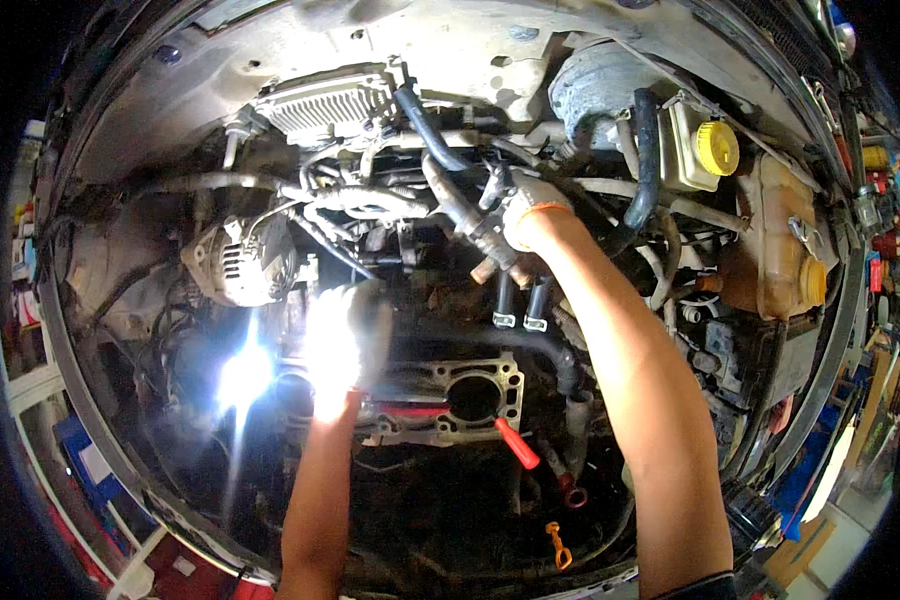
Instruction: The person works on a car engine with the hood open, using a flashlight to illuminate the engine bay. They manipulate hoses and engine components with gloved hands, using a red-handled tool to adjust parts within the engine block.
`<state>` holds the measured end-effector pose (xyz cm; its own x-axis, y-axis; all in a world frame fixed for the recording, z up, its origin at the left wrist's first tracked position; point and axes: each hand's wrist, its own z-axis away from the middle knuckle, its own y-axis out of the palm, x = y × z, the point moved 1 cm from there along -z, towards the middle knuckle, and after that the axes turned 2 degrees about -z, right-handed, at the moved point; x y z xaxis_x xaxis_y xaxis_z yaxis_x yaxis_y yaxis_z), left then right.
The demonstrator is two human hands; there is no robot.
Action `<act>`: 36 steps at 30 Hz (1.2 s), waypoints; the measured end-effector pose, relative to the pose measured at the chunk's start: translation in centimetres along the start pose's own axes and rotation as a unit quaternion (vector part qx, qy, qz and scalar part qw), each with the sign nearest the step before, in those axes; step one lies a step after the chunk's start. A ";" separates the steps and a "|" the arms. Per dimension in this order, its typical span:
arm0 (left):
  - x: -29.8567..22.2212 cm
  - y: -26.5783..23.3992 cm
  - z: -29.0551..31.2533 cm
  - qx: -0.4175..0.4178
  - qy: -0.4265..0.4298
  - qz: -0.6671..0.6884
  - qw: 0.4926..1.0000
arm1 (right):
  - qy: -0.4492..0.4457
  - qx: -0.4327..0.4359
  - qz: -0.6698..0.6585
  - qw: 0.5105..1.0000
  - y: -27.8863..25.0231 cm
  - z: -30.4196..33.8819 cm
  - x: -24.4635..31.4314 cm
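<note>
The flat grey metal engine block with round bores [513, 380] spans the lower middle. Beyond it lies a grimy grey tubular pipe [458, 208], its long axis slanting from upper left to lower right, brownish ends pointing down toward the person. The glare-blurred, pale-gloved left hand [350, 330] is over the block, its opening and hold unclear. The orange-cuffed right hand [536, 205] curls beside the pipe, fingers hidden; I cannot tell its grip. Good handling probably means steadying the pipe along its axis, without twisting.
</note>
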<state>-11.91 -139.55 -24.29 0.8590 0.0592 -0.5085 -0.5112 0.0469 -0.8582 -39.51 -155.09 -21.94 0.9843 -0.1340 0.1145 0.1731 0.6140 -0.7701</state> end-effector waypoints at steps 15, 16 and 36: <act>5.7 -2.3 9.5 -0.101 0.070 -0.044 0.991 | -0.213 -0.022 -0.203 0.956 1.5 15.2 7.3; 5.6 -2.3 9.5 -0.101 0.076 -0.043 0.991 | -0.253 -0.070 -0.190 0.946 5.4 13.5 6.7; 1.8 1.8 -2.5 0.265 0.113 0.022 0.957 | -0.077 -0.183 -0.214 0.957 6.4 17.0 -4.4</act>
<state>-11.26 -141.84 -26.92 0.7896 -0.1415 -0.5971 -0.4379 0.5516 -0.7099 -42.20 -137.33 -16.72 0.8245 -0.1790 0.5368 0.5651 0.2125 -0.7972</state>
